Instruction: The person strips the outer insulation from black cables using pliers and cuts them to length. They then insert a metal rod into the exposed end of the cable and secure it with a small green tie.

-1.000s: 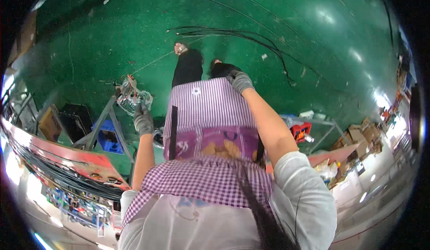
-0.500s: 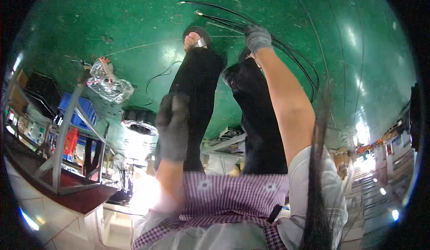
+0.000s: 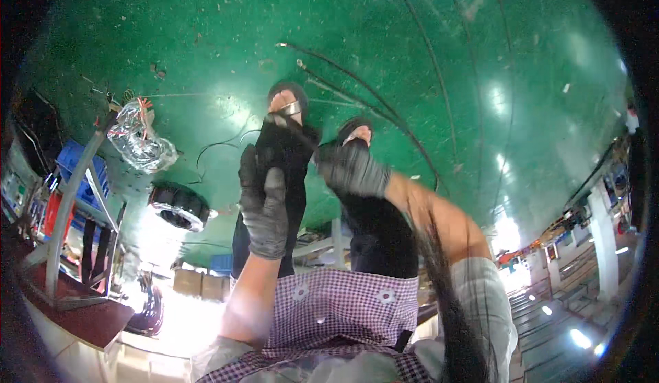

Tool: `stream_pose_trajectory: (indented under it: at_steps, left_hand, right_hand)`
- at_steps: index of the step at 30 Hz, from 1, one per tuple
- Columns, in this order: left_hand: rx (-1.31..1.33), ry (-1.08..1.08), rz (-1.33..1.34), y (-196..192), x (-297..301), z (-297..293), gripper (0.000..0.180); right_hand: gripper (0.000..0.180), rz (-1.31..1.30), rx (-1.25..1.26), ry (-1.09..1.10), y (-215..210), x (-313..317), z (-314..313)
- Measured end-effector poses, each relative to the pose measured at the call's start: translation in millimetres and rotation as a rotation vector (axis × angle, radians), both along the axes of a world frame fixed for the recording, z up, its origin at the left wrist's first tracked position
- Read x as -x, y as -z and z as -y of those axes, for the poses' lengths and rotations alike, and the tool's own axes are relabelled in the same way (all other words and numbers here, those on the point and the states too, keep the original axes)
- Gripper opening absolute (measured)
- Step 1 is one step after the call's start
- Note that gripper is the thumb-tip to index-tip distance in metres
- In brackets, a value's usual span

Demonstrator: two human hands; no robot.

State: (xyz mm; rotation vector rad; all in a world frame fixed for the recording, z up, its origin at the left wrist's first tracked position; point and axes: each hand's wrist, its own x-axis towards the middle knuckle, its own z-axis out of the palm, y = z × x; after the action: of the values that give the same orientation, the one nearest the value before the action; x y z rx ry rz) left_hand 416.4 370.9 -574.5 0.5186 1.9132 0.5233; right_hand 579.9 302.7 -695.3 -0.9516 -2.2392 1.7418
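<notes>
My right hand [image 3: 351, 170], in a grey glove and smeared by motion, is in front of my legs. Its fingers close round a black cable [image 3: 296, 130], whose short end sticks out toward the upper left. Just left of it, my left hand [image 3: 263, 208], also gloved, is raised with fingers stretched and nothing visible in it. Beyond my feet, black cables [image 3: 371, 89] with metal end lugs lie in long curves on the green floor [image 3: 226, 26]. How the held cable runs behind my right hand is hidden.
A clear plastic bag [image 3: 141, 139] lies on the floor at left, with a round black coil [image 3: 180, 206] nearer me. A metal-legged table [image 3: 65, 211] and blue crate [image 3: 82, 170] stand at the left. More long cables [image 3: 432, 53] stretch along the floor at right.
My right hand has come up from the floor cables toward my body, now with a black cable in it. My left hand has moved slightly. The view has shifted.
</notes>
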Motion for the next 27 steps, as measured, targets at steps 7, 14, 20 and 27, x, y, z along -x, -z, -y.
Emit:
stream_pose_trajectory:
  at_steps: [7, 14, 20, 27]
  left_hand:
    - [-0.052, 0.130, 0.303, -13, -11, -3, 0.014]
    - [-0.159, 0.333, 0.501, -7, 7, -7, 0.016]
    - [0.052, 0.459, 0.298, -13, 3, -3, 0.016]
    - [-0.171, -0.023, 0.170, 6, -5, 26, 0.013]
  right_hand:
    - [0.025, -0.100, 0.099, -0.076, 27, -27, -73]
    - [0.024, 1.422, -0.164, 0.517, 168, -86, -235]
    - [0.034, 1.225, 0.147, 0.494, 196, -69, -228]
    - [0.027, 0.149, 0.360, 0.566, -16, -3, -252]
